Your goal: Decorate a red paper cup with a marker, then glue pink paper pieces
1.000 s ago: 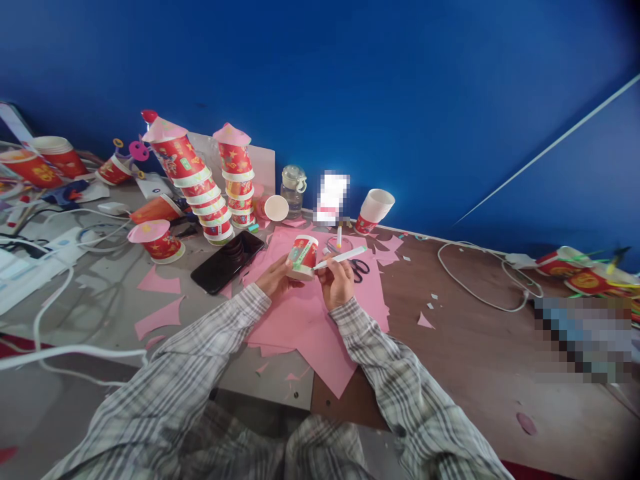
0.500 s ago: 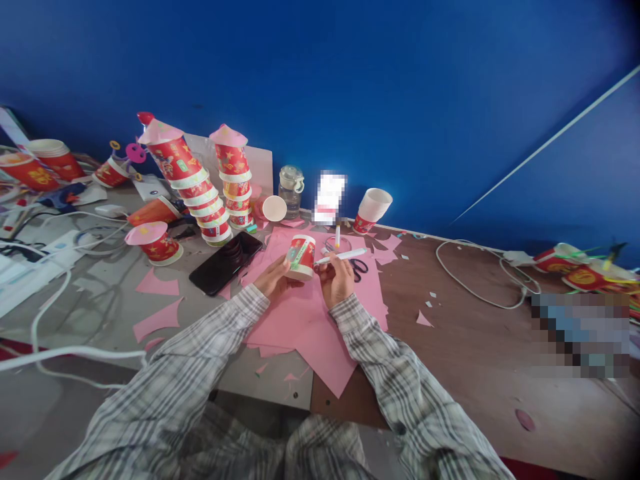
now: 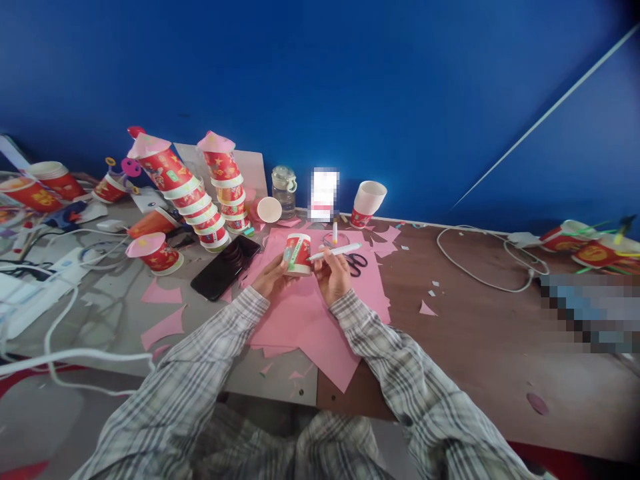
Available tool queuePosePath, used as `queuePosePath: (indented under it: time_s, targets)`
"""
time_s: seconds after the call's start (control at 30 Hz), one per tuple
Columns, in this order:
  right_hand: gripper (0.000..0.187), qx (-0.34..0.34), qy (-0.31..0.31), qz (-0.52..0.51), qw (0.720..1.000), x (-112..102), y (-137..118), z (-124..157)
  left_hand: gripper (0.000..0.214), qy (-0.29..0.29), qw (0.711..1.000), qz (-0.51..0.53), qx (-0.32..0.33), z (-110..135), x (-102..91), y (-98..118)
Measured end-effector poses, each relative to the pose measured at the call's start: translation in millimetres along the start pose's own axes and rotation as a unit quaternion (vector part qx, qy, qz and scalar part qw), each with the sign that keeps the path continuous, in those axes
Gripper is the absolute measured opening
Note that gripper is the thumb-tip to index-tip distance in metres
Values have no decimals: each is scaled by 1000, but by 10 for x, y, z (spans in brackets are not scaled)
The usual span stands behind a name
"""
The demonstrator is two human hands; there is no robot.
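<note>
In my left hand [image 3: 271,279] is a red printed paper cup [image 3: 299,255], held upside down with its wider white rim at the bottom, above pink paper [image 3: 293,313]. My right hand [image 3: 334,276] grips a white marker pen [image 3: 340,251], its tip pointing left at the cup's side. Whether the tip touches the cup I cannot tell. Just right of that hand lie black-handled scissors [image 3: 357,265] on the pink sheets. A thin white and orange pen-like piece [image 3: 335,233] stands behind the marker.
Two towers of stacked red cups, a tall one [image 3: 185,200] and a shorter one [image 3: 226,180], stand back left. A black phone [image 3: 225,268] lies left of the pink paper. A glass bottle [image 3: 284,193], a cup stack [image 3: 369,203] and a bright blurred screen [image 3: 324,195] line the wall. White cables [image 3: 65,360] cross the left side.
The camera view has shifted slightly, so the surroundings appear moved. My hands still hold the cup and marker close together; the marker lies a little lower against the cup.
</note>
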State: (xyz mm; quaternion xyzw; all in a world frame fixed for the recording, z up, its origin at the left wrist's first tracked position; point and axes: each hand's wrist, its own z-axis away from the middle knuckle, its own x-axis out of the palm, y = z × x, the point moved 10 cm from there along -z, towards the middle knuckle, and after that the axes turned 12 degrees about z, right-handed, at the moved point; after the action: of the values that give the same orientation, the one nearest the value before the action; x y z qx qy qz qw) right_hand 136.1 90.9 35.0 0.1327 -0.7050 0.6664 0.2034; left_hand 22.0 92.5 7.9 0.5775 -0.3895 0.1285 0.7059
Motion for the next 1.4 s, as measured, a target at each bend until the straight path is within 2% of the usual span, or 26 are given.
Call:
queuePosePath:
  time_s: [0.17, 0.47, 0.67, 1.4]
  targets:
    - [21, -6, -9, -14, 1000, 18, -33, -11, 65, 22, 999, 23, -24, 3, -73, -59]
    - [14, -2, -15, 13, 1000, 16, 10, 10, 57, -6, 1000, 13, -12, -21, -18, -85]
    - [15, -18, -17, 43, 999, 16, -1, 18, 50, -1, 1000, 7, -20, -10, -34, -88]
    - [14, -10, -12, 67, 998, 34, -23, 41, 50, 4, 1000, -12, -11, -11, -47, -51]
